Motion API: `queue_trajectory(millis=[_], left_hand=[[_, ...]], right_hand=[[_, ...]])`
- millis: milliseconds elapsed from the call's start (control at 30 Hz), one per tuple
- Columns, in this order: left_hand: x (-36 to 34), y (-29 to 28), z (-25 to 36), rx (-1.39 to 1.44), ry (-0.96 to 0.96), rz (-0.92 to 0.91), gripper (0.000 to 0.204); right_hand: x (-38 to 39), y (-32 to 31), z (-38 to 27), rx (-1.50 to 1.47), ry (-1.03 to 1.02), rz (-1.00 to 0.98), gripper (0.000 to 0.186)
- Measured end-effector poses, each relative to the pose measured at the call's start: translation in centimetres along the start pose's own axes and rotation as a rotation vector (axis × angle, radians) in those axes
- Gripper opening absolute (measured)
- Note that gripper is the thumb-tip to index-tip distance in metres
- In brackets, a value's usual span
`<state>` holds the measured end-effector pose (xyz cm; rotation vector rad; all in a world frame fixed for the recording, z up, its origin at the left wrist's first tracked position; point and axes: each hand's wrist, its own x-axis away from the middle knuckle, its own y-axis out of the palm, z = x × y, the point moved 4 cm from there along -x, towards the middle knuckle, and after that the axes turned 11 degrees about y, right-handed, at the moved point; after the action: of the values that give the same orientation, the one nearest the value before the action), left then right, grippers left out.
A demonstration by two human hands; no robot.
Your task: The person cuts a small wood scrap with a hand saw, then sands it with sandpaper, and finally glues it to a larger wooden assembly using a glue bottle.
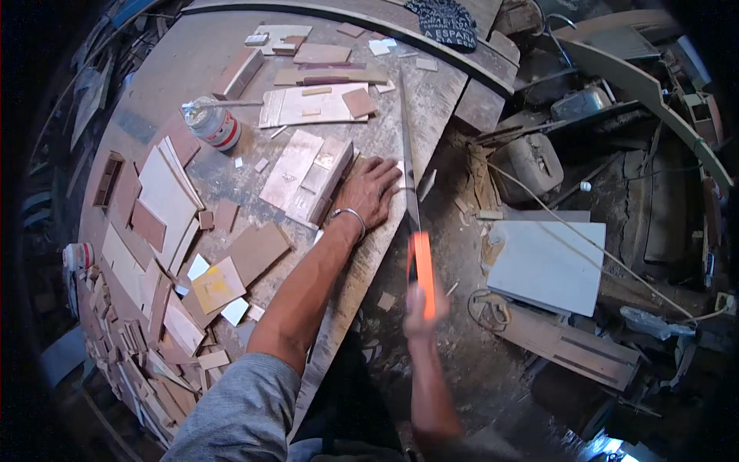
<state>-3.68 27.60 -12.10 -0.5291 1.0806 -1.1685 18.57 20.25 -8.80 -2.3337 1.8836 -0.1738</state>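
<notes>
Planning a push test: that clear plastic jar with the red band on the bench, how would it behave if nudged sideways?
The jar seems to lie on its side on the workbench, so a nudge would probably roll it. Clear plastic suggests it is light and not fragile. The wood offcuts nearby would likely stop it soon.

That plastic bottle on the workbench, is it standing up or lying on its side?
Lying on its side. The bottle rests lengthwise on the workbench, its neck pointing to the left, among wood offcuts.
</notes>
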Motion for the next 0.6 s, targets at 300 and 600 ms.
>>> queue_trajectory(millis=[300, 600], left_hand=[[0.4, 0.2, 0.0, -0.043, -0.046, 0.060, 0.030], [0.1, 0.4, -0.2, -0.035, -0.160, 0.076, 0.048]], right_hand=[[-5.0, -2.7, -1.5, -0.137, -0.014, -0.070, 0.057], [-20.6, -1.5, -6.9, 0.577, -0.671, -0.140, 0.056]])
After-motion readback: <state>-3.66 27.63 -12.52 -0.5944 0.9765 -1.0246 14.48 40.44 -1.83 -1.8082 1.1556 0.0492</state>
